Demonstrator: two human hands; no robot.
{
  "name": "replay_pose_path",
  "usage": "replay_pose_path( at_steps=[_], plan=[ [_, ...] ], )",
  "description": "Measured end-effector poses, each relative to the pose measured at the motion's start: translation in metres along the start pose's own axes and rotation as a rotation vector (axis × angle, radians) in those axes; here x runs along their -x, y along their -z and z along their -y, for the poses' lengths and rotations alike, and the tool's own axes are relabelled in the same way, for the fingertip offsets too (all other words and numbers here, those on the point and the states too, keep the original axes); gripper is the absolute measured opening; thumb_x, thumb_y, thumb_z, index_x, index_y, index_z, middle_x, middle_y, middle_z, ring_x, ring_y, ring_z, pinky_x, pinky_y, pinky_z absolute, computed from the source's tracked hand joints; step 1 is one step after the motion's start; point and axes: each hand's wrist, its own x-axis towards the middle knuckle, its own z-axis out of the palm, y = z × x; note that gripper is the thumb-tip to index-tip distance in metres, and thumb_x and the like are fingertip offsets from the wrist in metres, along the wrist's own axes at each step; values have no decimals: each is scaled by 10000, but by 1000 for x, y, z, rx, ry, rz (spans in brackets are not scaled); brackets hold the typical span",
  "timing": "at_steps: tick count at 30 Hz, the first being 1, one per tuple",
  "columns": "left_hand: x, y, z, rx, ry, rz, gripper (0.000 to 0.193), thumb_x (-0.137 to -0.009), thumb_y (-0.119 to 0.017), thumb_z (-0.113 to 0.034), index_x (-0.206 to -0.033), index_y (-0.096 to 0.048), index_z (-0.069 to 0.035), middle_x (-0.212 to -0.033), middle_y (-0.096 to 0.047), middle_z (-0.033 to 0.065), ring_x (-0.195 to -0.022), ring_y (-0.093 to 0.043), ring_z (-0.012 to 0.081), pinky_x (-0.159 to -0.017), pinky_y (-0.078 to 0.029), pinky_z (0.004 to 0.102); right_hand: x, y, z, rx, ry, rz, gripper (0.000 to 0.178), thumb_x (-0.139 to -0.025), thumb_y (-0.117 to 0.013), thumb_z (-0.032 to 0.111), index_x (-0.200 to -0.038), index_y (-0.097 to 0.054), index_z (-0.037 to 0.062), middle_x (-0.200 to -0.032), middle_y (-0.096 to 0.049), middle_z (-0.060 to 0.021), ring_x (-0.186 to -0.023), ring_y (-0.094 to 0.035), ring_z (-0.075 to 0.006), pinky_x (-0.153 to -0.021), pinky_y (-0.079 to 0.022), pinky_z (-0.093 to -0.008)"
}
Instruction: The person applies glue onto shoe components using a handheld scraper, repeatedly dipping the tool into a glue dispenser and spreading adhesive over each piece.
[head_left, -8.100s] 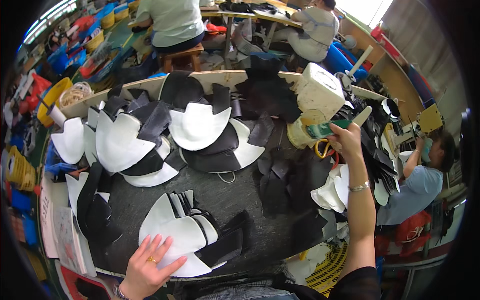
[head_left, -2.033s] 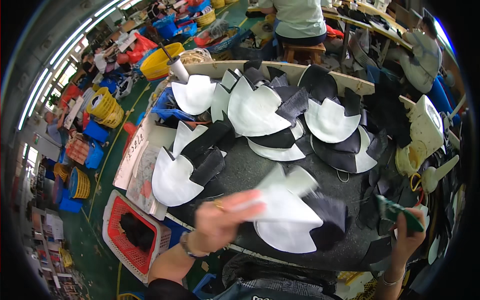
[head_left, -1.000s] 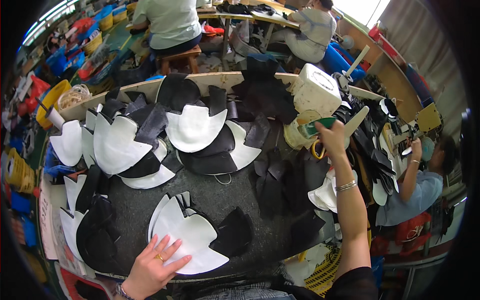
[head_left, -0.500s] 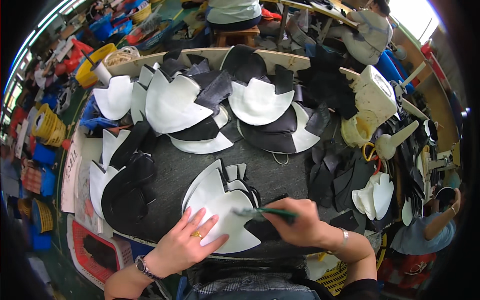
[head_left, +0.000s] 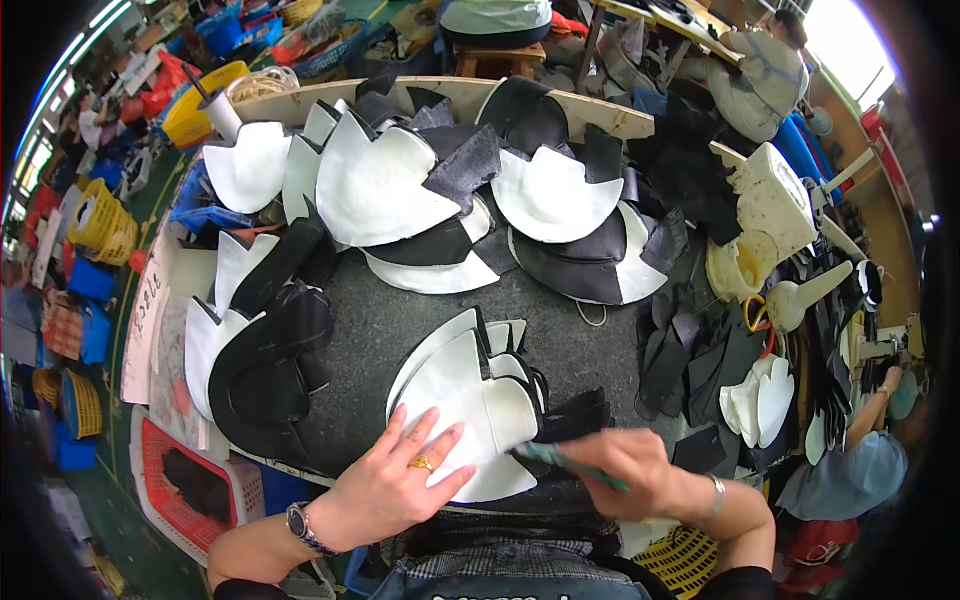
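Fingers spread, my left hand [head_left: 400, 475] lies flat on the top white curved cut piece [head_left: 455, 405], pressing it on a small stack with black parts at the near middle of the table. My right hand [head_left: 630, 470] is closed round a slim green-handled brush [head_left: 570, 465]. Its tip touches or hovers just by the right edge of the white piece; I cannot tell which. A squarish white flap [head_left: 510, 412] shows on that piece's right side, marked off by a seam line. Black pieces [head_left: 580, 415] lie beside the stack, just beyond my right hand.
Overlapping white and black cut pieces [head_left: 380, 185] line the table's far side. A black pile [head_left: 265, 370] sits left. At right are a crusted pale pot [head_left: 735, 265], yellow-handled scissors [head_left: 756, 312] and small white pieces [head_left: 760, 400]. A red basket [head_left: 185, 480] stands lower left. Other people sit nearby.
My right hand has moved the brush from the middle of the white piece to its right edge. The white flap now shows distinctly. My left hand stays on the piece; the whole view has shifted slightly.
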Motion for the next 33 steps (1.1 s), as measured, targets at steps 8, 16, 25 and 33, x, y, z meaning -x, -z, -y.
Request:
replay_pose_path(
  at_steps=[8, 16, 25, 33],
  plan=[
    [-7, -1, 3, -9, -43, 17, 290, -866, -599, -233, -1117, -700, -131, -1285, -606, 222, -1221, -561, 456, -992, -449, 630, -105, -25, -48, 218, 0, -320, 206, -733, -669, -74, -908, -595, 6, -696, -586, -116, -619, -624, -317, -549, -512, -399],
    [-5, 1, -2, 12, -46, 63, 318, -895, -583, -239, -1196, -659, -172, -1317, -580, 225, -1263, -508, 507, -975, -408, 710, 33, 10, 23, 301, -9, -248, 294, -699, -680, -55, -992, -660, -74, -992, -711, -223, -839, -737, -318, -724, -616, -361],
    [-8, -4, -10, -50, -21, 84, 265, -893, -593, -248, -1111, -727, -181, -1331, -579, 230, -1260, -504, 518, -979, -400, 721, 59, -67, 45, 215, -177, -277, 305, -722, -698, -32, -1019, -637, -66, -953, -688, -191, -787, -700, -286, -636, -589, -329],
    [-2, -5, -9, -45, -14, 74, 267, -884, -599, -246, -1111, -727, -189, -1340, -581, 210, -1278, -498, 496, -993, -395, 711, 44, 17, 45, 263, -356, -382, 231, -733, -719, -98, -938, -651, -16, -856, -699, -179, -684, -705, -276, -576, -558, -329]
  ],
)
